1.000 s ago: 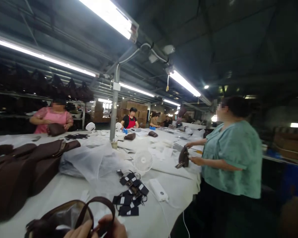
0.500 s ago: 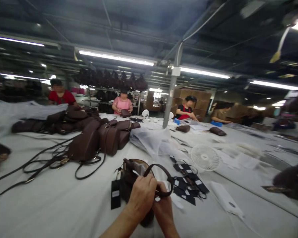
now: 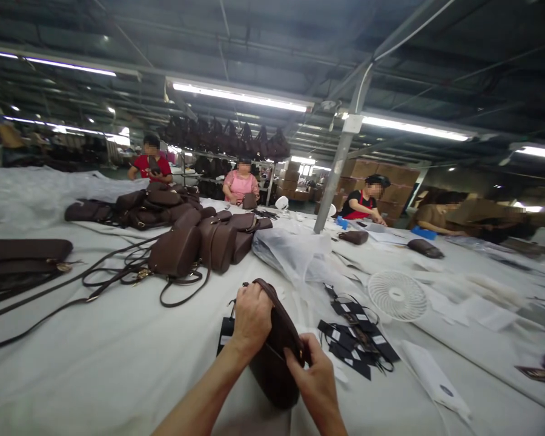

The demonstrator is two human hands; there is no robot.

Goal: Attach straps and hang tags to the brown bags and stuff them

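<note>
A dark brown handbag (image 3: 275, 372) rests on the white-covered table in front of me, its top strap running along the upper edge. My left hand (image 3: 253, 318) is closed over the far end of the bag's top, fingers curled and partly hidden. At the near right end my right hand (image 3: 315, 372) pinches the bag's edge between thumb and fingers. A black hang tag (image 3: 226, 333) hangs at the bag's left side, partly behind my left wrist. Just right of the bag lie several black tags (image 3: 352, 339) with white labels and cords.
Brown handbags (image 3: 175, 251) with long straps are heaped at the left, and another brown bag (image 3: 22, 257) lies nearer. Clear plastic (image 3: 295, 248) sits by a metal post (image 3: 338, 175). A white fan (image 3: 397, 295) stands right. Several co-workers are across the table.
The bag's mouth was open with its strap looped up; now the top looks drawn together and the strap lies along it. My hands have moved apart, left to the far end, right to the near end.
</note>
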